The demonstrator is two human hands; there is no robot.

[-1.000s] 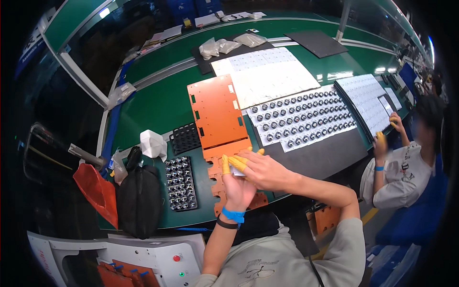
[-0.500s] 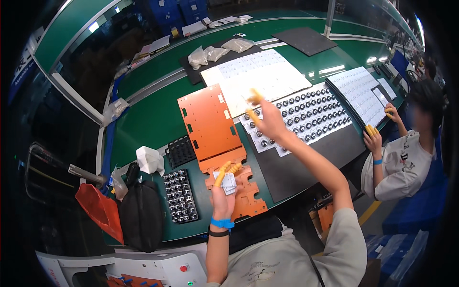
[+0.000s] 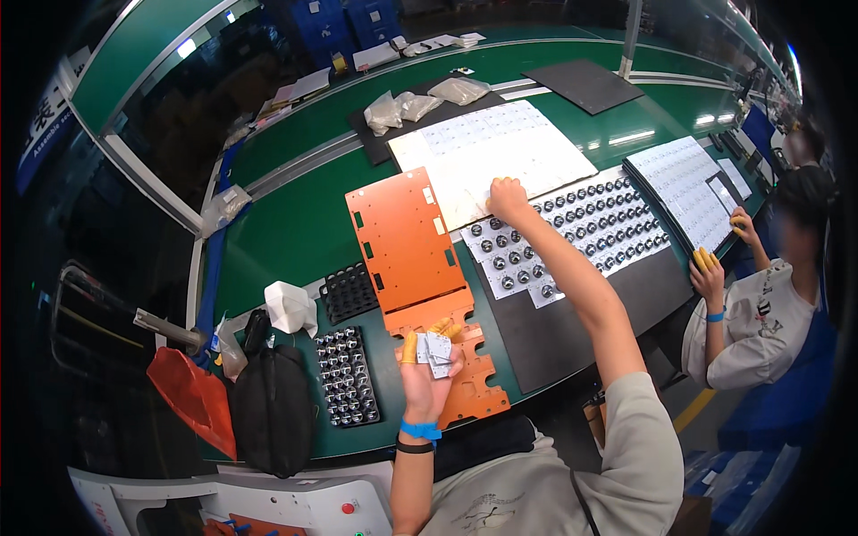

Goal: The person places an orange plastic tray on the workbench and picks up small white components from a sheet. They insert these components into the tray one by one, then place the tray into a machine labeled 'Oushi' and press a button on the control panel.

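My left hand (image 3: pixel 429 380), in yellow finger cots and a blue wristband, holds several small white square plates (image 3: pixel 436 350) loosely stacked over the palm. It is above the lower part of the orange plate (image 3: pixel 407 232). My right hand (image 3: pixel 508 198) reaches far forward to the near edge of the white sheet stack (image 3: pixel 483 147). Its fingers are curled and hide whatever is in them. Just beside it lie rows of round black parts on white squares (image 3: pixel 572 228). A black tray of shiny round parts (image 3: pixel 347 375) stands left of my left hand.
A second black tray (image 3: pixel 349 293) and a white container (image 3: pixel 290 307) stand left of the orange plate. Further left are a black bag (image 3: pixel 275 406) and a red bag (image 3: pixel 189 402). At right, another person's hands (image 3: pixel 708 272) work at a white sheet (image 3: pixel 684 188).
My right hand's fingers have gone from spread to curled, and it has come down at the sheet stack's edge. In my left hand the white plates now lie more fanned out.
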